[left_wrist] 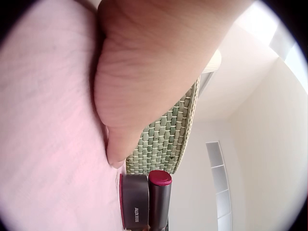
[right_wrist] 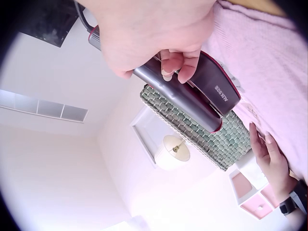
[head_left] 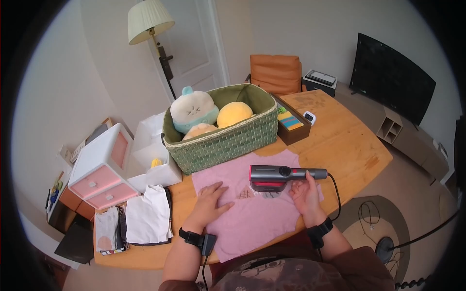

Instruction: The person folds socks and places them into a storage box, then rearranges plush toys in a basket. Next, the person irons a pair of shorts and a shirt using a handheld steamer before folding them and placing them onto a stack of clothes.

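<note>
A pink garment (head_left: 252, 218) with a small print lies spread on the wooden table. The right hand (head_left: 307, 195) grips the handle of a dark grey and red handheld iron (head_left: 269, 175), whose head rests on or just over the print. In the right wrist view, the fingers of the right hand (right_wrist: 161, 43) curl round the handle of the iron (right_wrist: 211, 91). Flat on the garment's left part, the left hand (head_left: 209, 206) rests with fingers spread. The left wrist view shows the left hand (left_wrist: 144, 62) against the pink cloth (left_wrist: 48, 120), with the iron (left_wrist: 144, 199) beyond it.
Behind the garment stands a green woven basket (head_left: 228, 148) with plush toys. Folded clothes (head_left: 148, 216), a white and pink drawer unit (head_left: 104, 169) and a white bin (head_left: 167, 172) are at the left. A brown box (head_left: 296, 133) sits right of the basket; the iron's cord (head_left: 338, 194) hangs at the right.
</note>
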`<state>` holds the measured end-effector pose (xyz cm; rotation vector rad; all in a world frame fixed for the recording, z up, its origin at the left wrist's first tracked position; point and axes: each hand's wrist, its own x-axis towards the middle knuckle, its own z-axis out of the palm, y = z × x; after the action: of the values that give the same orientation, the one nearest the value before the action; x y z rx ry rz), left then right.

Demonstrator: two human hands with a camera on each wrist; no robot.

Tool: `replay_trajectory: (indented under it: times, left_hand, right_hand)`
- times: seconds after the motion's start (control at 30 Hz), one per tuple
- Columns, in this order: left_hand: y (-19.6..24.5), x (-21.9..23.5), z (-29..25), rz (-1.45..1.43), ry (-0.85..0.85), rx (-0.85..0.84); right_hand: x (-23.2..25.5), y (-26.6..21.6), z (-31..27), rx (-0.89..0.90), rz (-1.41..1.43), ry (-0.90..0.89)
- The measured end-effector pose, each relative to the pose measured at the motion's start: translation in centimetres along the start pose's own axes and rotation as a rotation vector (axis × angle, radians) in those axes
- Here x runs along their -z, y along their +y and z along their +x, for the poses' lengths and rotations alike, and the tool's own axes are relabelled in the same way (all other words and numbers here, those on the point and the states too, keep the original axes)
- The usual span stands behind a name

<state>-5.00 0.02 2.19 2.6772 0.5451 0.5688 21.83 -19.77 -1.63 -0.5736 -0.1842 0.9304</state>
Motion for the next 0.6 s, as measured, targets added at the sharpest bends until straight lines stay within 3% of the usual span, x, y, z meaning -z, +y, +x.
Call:
replay_trajectory:
  times: [0.6]
  left_hand:
    - [-0.8,1.2,0.0,-0.23,0.073,0.07]
  right_hand:
    - [-1.1,0.4,-0.7,0.007,0.008,0.139]
